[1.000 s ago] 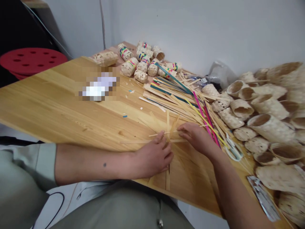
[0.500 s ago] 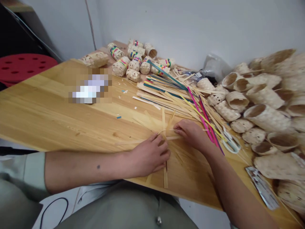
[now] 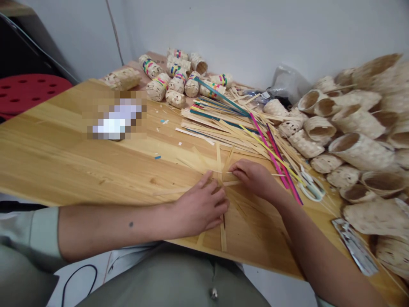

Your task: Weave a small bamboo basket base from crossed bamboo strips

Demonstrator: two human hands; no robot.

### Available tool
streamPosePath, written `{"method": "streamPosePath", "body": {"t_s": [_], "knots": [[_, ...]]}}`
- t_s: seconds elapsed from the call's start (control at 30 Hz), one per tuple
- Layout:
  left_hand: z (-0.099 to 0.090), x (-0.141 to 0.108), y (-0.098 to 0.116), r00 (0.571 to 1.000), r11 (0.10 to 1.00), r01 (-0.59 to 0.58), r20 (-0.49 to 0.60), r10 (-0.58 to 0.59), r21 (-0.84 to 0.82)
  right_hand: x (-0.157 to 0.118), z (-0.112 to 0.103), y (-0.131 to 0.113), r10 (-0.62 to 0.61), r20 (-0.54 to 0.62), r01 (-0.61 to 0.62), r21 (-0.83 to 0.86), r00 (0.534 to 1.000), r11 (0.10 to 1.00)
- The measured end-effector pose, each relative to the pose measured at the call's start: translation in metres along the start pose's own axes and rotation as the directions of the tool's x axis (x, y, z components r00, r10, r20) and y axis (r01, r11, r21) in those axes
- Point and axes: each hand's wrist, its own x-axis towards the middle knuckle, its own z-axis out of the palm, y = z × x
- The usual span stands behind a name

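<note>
Several pale bamboo strips (image 3: 219,155) lie crossed in a star on the wooden table (image 3: 143,166). My left hand (image 3: 204,204) rests over their crossing, fingers spread and bent, pressing on them; it hides the centre. Its raised fingertip touches a thin, narrow bamboo strip (image 3: 277,175) that runs straight to the right. My right hand (image 3: 254,177), closed in a pinch, grips this thin strip just right of the upright strip; the strip's free end sticks out beyond the hand.
Loose natural and coloured strips (image 3: 220,125) lie behind my hands. White-handled scissors (image 3: 311,187) and a silvery packet (image 3: 354,247) are at right. Woven bamboo baskets (image 3: 361,151) are piled at right, and colour-banded ones (image 3: 179,81) at the back. A blurred bright object (image 3: 118,119) lies at left.
The thin strip's small loop by my left fingers has been pulled straight. A left fingertip has stretched out along it. My right hand has shifted slightly left in view, still pinching.
</note>
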Motion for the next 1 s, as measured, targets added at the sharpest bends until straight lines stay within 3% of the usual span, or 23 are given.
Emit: {"method": "streamPosePath", "body": {"t_s": [0.2, 0.4, 0.63, 0.83, 0.9, 1.0], "knots": [[0.001, 0.0, -0.001, 0.999, 1.0, -0.026, -0.026, 0.026, 0.013, 0.0, -0.002, -0.006, 0.049, 0.033, -0.05, 0.014, 0.998, 0.999], [-0.003, 0.002, -0.002, 1.0, 1.0, -0.022, 0.013, 0.022, -0.005, -0.005, -0.002, -0.015, 0.024, 0.078, -0.024, -0.005, 0.997, 1.0], [-0.009, 0.003, -0.003, 0.996, 0.999, -0.009, 0.093, 0.012, -0.034, -0.009, 0.006, -0.015, 0.09, -0.05, -0.093, -0.073, 0.995, 0.993], [-0.015, 0.004, -0.009, 0.995, 0.998, -0.016, 0.102, 0.022, -0.062, -0.014, 0.003, -0.017, -0.027, -0.133, 0.015, -0.094, 0.991, 0.995], [-0.015, 0.004, -0.012, 0.996, 0.995, -0.02, 0.081, 0.028, -0.099, -0.022, -0.006, -0.021, -0.061, -0.116, 0.051, -0.084, 0.991, 0.995], [-0.014, 0.003, -0.015, 1.0, 0.986, -0.014, 0.024, 0.018, -0.165, -0.034, -0.02, -0.028, -0.008, 0.018, 0.009, -0.048, 1.0, 0.999]]}}
